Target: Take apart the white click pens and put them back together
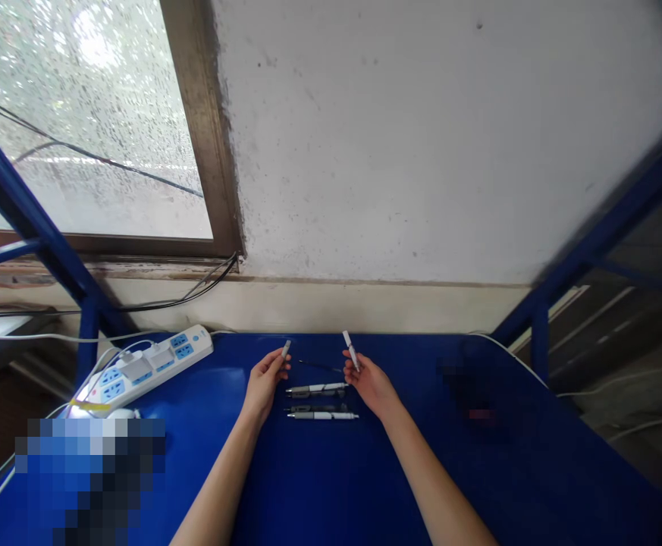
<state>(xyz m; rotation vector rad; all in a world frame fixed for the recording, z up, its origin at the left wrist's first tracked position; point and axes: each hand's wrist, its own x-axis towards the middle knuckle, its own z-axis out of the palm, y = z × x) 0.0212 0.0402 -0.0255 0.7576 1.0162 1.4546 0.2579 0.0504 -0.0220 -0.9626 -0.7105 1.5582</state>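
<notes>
My left hand (263,385) pinches a short grey pen part (286,349) that looks like a grip section, its upper end poking out above the fingers. To the right, my right hand (371,385) holds a white pen barrel (349,347), tilted with its top leaning left. The two pieces are apart. Between the hands a thin dark pen refill (319,365) lies on the blue table (319,485). Nearer to me lie a grey-and-white pen (316,390) and another grey-and-white pen (324,415), both sideways, with a dark slim piece just behind the nearer one.
A white power strip (197,337) with plugs and cables is at the left back. Blurred-out items cover the left front and a patch at right. Blue metal posts (540,345) flank the table, and a wall (393,152) and window (80,114) stand behind.
</notes>
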